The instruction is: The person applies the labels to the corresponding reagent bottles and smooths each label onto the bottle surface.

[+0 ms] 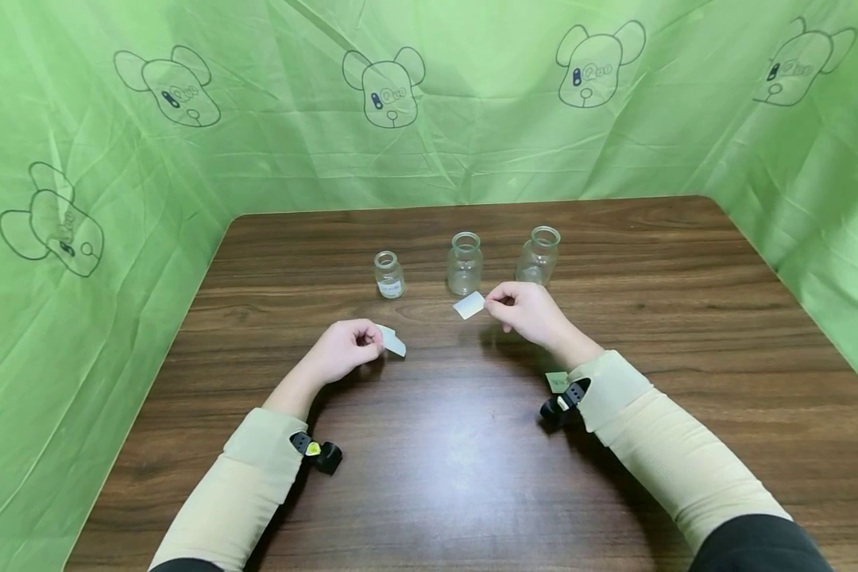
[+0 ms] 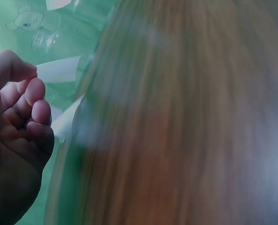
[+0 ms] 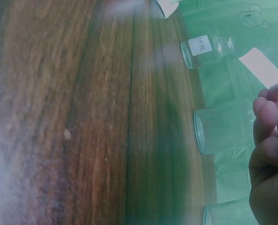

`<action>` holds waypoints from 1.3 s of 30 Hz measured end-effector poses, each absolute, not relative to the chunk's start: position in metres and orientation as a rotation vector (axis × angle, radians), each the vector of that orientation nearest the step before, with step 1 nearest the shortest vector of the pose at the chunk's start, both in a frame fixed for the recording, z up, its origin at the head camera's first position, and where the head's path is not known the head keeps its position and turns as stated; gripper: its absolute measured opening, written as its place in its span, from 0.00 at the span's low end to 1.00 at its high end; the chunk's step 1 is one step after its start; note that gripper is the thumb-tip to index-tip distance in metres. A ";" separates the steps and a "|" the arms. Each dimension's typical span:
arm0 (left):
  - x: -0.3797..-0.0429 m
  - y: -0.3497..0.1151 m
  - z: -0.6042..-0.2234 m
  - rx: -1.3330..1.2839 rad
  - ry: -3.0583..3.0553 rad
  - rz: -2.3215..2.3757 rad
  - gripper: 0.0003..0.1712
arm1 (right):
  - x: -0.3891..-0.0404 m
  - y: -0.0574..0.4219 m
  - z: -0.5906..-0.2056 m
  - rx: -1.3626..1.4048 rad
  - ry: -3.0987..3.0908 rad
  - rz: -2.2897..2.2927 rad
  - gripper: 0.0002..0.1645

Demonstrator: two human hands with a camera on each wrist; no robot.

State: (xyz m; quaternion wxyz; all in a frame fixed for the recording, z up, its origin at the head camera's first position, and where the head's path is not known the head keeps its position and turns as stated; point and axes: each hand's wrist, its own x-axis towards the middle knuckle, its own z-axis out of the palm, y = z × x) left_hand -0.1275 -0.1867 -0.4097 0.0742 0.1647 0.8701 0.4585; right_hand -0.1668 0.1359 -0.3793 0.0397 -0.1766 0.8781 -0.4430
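Observation:
My left hand (image 1: 346, 348) pinches a white slip of paper (image 1: 392, 342) between thumb and forefinger. In the left wrist view, two flaps of white paper (image 2: 59, 69) stick out from this hand, the lower one curled. By one end, my right hand (image 1: 529, 311) holds a small white label (image 1: 469, 305) in its fingertips, in front of the middle jar. That middle glass jar (image 1: 465, 266) is open and bare of any label. Left of it stands a smaller glass jar (image 1: 389, 274) bearing a white label with writing (image 3: 200, 45). A third glass jar (image 1: 539, 256) stands behind my right hand, partly hidden.
A pale green slip with writing (image 1: 557, 382) lies beside my right wrist, partly covered by the sleeve. Small black cameras are strapped to both wrists. Green curtain (image 1: 465, 159) with mouse-like drawings surrounds the back and sides of the brown wooden table (image 1: 429, 492).

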 end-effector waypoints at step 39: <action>-0.149 -0.154 -0.388 0.726 2.745 1.279 0.14 | -0.173 0.132 -0.381 -0.370 2.680 -1.365 0.11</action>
